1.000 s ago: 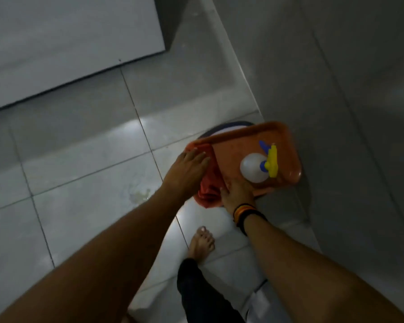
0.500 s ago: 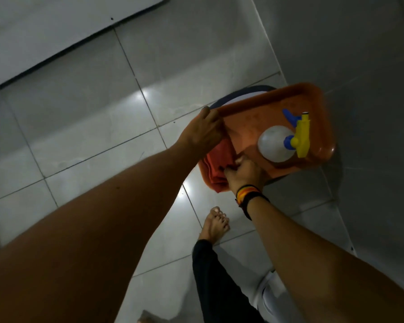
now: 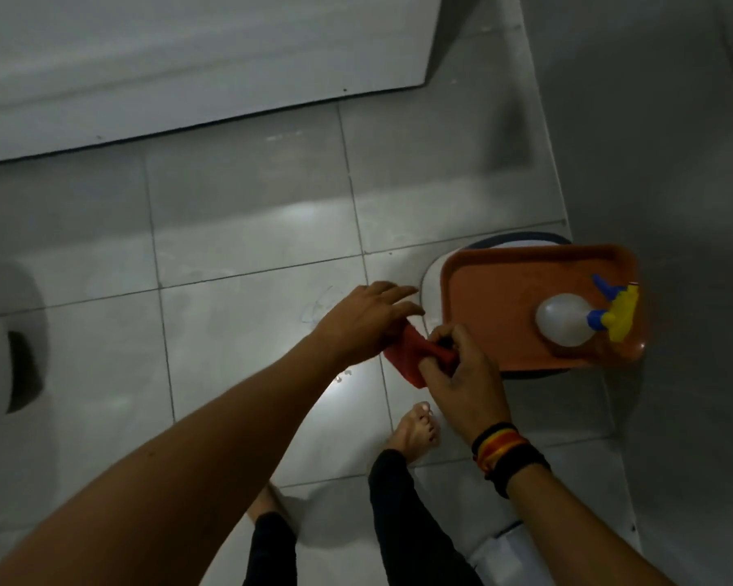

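An orange tray rests on a round white stool or bin by the right wall. A clear spray bottle with a yellow and blue trigger head lies on the tray. A red cloth hangs just left of the tray, off its edge. My right hand pinches the cloth's upper part with curled fingers. My left hand lies over the cloth's left side, its fingers stretched toward the tray; its hold underneath is hidden.
Grey floor tiles spread to the left and front. A white panel runs along the top. A grey wall closes the right side. A white roll-like object sits at the left edge. My bare feet stand below the hands.
The red cloth has come off the tray's left end and now hangs beside it between both hands. The view has swung so the tray sits farther right.
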Motion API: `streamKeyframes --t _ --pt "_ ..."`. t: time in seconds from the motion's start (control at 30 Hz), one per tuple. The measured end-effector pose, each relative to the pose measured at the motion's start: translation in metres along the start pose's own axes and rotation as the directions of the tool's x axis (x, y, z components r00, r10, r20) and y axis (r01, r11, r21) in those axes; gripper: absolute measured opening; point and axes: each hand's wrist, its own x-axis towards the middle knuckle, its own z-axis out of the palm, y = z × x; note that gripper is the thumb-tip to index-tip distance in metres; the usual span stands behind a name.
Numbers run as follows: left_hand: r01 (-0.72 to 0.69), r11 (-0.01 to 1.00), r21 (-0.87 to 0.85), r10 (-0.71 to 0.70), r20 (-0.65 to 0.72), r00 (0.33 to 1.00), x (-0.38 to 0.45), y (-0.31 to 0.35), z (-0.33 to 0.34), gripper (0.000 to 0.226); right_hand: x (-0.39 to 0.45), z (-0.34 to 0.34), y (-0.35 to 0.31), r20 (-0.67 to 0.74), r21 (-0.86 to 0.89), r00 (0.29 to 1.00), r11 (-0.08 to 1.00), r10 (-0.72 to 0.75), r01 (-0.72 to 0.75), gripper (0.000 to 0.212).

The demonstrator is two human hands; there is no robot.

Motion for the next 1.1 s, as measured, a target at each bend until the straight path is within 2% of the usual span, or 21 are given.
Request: streamKeyframes --t 0.13,0.23,0.33,0.47,0.6,0.67,0.73,0.77,0.83,0.9,0.93,1.0,1.07,1.1 --pt "0.097 0.984 -0.149 -0.095 0.023 0.995 -0.077 -0.017 0.039 0.039 -0.032 0.047 -0.006 0.061 -0.06 0.998 0.998 -0.006 0.009 0.021" --pt "0.294 0.897 -0.329 -0.278 0.098 0.956 -0.137 -0.029 0.086 0.02 -0.054 0.09 0.011 0.066 -0.048 0.993 0.995 0.096 -0.093 0.026" --pt "0.5 0.706 -0.502 -0.422 0.27 0.865 -0.193 -0.039 0.151 0.021 -0.066 0.14 0.047 0.059 -0.045 0.969 0.97 0.24 -0.238 0.023" --pt "0.629 0.452 -0.633 -0.467 0.432 0.771 -0.224 -0.05 0.25 0.024 -0.051 0.201 0.106 0.084 -0.175 0.924 0.918 0.374 -0.356 0.029" --pt "0.637 0.127 -0.76 -0.563 0.474 0.678 -0.204 -0.065 0.328 0.019 0.006 0.244 0.163 0.072 -0.264 0.929 0.905 0.363 -0.333 0.038" --pt "0.596 0.023 -0.803 -0.626 0.453 0.634 -0.177 -0.077 0.375 0.023 0.041 0.268 0.199 0.039 -0.319 0.947 0.902 0.32 -0.291 0.037" --pt "0.583 0.047 -0.811 -0.69 0.396 0.607 -0.156 -0.092 0.409 0.038 0.066 0.285 0.227 -0.017 -0.367 0.96 0.891 0.281 -0.268 0.044" --pt "0.598 0.103 -0.794 -0.713 0.361 0.602 -0.148 -0.101 0.425 0.056 0.074 0.295 0.241 -0.031 -0.39 0.962 0.883 0.27 -0.261 0.052" --pt "0.681 0.291 -0.672 -0.774 0.253 0.58 -0.14 -0.123 0.448 0.101 0.077 0.315 0.264 -0.03 -0.419 0.965 0.873 0.261 -0.249 0.066" --pt "0.715 0.378 -0.588 -0.831 0.126 0.542 -0.141 -0.149 0.462 0.14 0.068 0.336 0.284 0.022 -0.437 0.969 0.874 0.247 -0.213 0.075" --pt "0.733 0.374 -0.569 -0.852 0.101 0.513 -0.143 -0.162 0.467 0.155 0.064 0.348 0.293 0.047 -0.451 0.965 0.867 0.259 -0.211 0.08" --pt "0.793 0.304 -0.527 -0.883 0.156 0.442 -0.147 -0.189 0.478 0.174 0.066 0.376 0.307 0.032 -0.511 0.953 0.824 0.303 -0.245 0.09" --pt "0.824 0.217 -0.524 -0.885 0.25 0.392 -0.149 -0.211 0.49 0.186 0.082 0.409 0.31 -0.109 -0.601 0.946 0.738 0.305 -0.307 0.095" --pt "0.819 0.199 -0.538 -0.878 0.274 0.393 -0.149 -0.218 0.497 0.189 0.095 0.426 0.307 -0.182 -0.639 0.941 0.693 0.285 -0.333 0.094"
